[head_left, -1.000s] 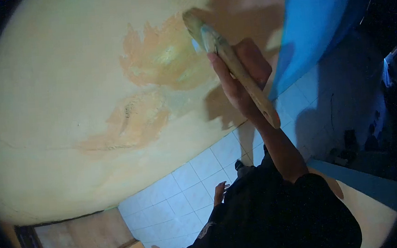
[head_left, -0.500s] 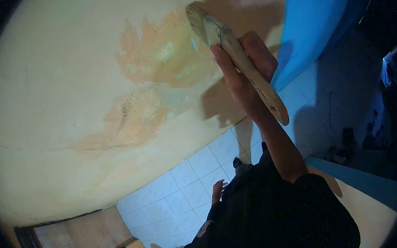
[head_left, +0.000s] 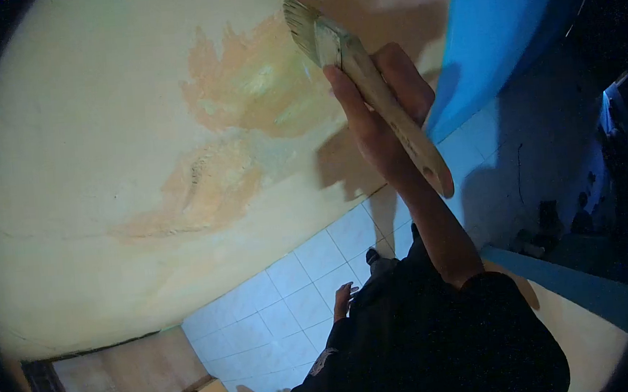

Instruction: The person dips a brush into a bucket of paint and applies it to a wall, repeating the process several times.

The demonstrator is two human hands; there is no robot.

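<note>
My right hand (head_left: 384, 107) is wrapped around the wooden handle of a paintbrush (head_left: 388, 103), raised in front of a cream-coloured wall (head_left: 91, 139). The pale, worn bristles point to the upper left and fan out over the wall, near its peach-coloured part. Left of the brush, an orange and greenish patch (head_left: 248, 91) with ragged edges marks the wall. Below it lies a second, rough patch (head_left: 211, 185) of peach colour. My left hand (head_left: 344, 298) hangs low beside my dark shirt, above the tiles, small in view, with fingers apart and nothing visible in them.
Bright blue paint (head_left: 489, 45) covers the wall at the right. White floor tiles (head_left: 293, 307) run along the wall's foot. A wooden door-like panel (head_left: 133, 372) stands at the lower left, and a blue-topped ledge (head_left: 560, 277) at the right. Dark objects (head_left: 548, 216) lie in shadow.
The paintbrush in my right hand has shifted slightly up and to the left, and its bristles now look more spread. My left hand still hangs down.
</note>
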